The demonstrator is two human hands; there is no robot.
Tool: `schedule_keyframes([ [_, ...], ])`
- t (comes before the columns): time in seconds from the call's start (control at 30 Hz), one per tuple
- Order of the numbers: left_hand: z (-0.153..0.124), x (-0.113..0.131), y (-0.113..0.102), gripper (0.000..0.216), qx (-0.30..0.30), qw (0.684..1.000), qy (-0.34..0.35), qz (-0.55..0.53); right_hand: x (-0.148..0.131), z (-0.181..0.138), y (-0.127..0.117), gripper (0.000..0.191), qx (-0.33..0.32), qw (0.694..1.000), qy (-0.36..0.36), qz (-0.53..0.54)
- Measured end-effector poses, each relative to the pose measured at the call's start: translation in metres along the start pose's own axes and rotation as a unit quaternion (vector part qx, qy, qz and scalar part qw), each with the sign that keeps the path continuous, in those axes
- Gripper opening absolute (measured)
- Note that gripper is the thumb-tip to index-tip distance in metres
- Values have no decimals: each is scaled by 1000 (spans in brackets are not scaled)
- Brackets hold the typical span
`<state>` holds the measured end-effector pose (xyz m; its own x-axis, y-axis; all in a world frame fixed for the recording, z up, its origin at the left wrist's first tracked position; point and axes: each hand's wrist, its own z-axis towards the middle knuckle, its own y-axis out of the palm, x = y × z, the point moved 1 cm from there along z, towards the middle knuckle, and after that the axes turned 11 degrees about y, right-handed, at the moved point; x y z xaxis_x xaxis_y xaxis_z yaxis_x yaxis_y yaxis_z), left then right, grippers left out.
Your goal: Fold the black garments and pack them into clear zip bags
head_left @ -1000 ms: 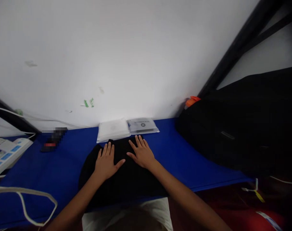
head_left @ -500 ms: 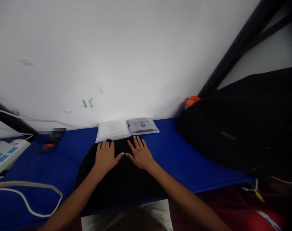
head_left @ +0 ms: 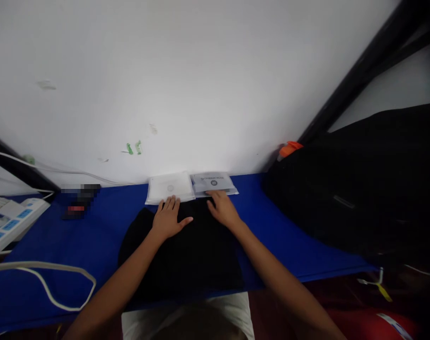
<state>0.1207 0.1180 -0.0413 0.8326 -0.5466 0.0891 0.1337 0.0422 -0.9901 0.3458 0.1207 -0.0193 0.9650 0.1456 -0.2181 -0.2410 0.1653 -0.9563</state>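
Observation:
A dark piece of folded black cloth [head_left: 197,255] lies on the blue tabletop in front of me. My left hand [head_left: 168,220] is spread flat on its upper left part, thumb out to the side and fingertips at the far edge. At the upper right corner, my right hand [head_left: 224,210] rests with thumb and fingers apart, the fingertips reaching the near edge of a grey zip pouch [head_left: 213,183] with dark print. Beside that pouch, a white zip pouch [head_left: 170,186] lies just beyond my left fingertips.
A large black bag or cloth heap [head_left: 342,189] fills the right side, with an orange item [head_left: 290,148] behind it. At left are a white power strip [head_left: 14,226], a looped white cable [head_left: 59,267] and a partly blurred dark item [head_left: 80,203]. A white wall [head_left: 207,85] stands behind.
My right hand has slid to the right and away from my left, toward the cloth's corner. My left hand stays on the cloth. The whole view has shifted slightly.

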Motion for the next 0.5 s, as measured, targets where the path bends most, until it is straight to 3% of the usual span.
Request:
schedule_keyframes([
  [0.17, -1, 0, 0, 89, 12, 1000, -4, -9, 45, 38, -5, 64, 2, 1000, 13, -26],
  [0.3, -2, -2, 0, 88, 29, 999, 1, -13, 65, 49, -1, 52, 2, 999, 37, -30],
  [0.5, -2, -4, -1, 86, 27, 999, 8, -29, 71, 40, -8, 38, 67, 990, 123, -26],
])
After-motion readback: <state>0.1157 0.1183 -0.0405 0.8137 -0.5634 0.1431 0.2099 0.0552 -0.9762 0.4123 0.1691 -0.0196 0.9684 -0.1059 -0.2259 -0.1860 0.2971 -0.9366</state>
